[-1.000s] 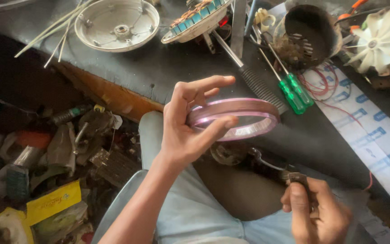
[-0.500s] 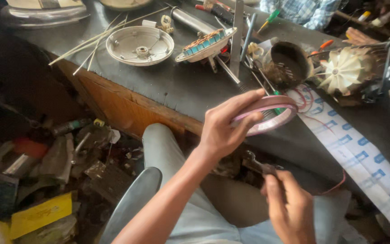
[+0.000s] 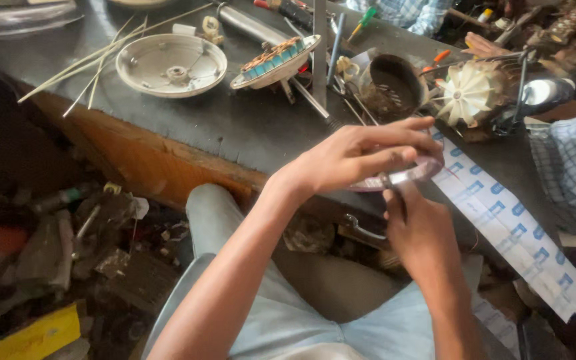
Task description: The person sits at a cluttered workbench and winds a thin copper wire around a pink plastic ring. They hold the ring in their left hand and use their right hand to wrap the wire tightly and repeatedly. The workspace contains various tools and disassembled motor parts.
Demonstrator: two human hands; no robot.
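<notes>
Your left hand grips a pale pink ring from above, fingers spread over its top and thumb beneath, holding it just off the front edge of the dark workbench. Your right hand comes up from below with its fingers closed around a small metal tool, whose tip meets the near rim of the ring; what kind of tool it is cannot be told. The ring hangs over your lap, above a metal drawer handle on the bench front and just beside a long white strip with blue squares that trails off the bench to your right.

Behind your hands on the bench lie a round white cover plate, a wound motor stator with copper coils, a dark round cup-shaped housing and a cream fan impeller. Thin pale sticks lie fanned out at the far left. A heap of scrap parts covers the floor to your left, and a checked sleeve of another person shows at the right edge.
</notes>
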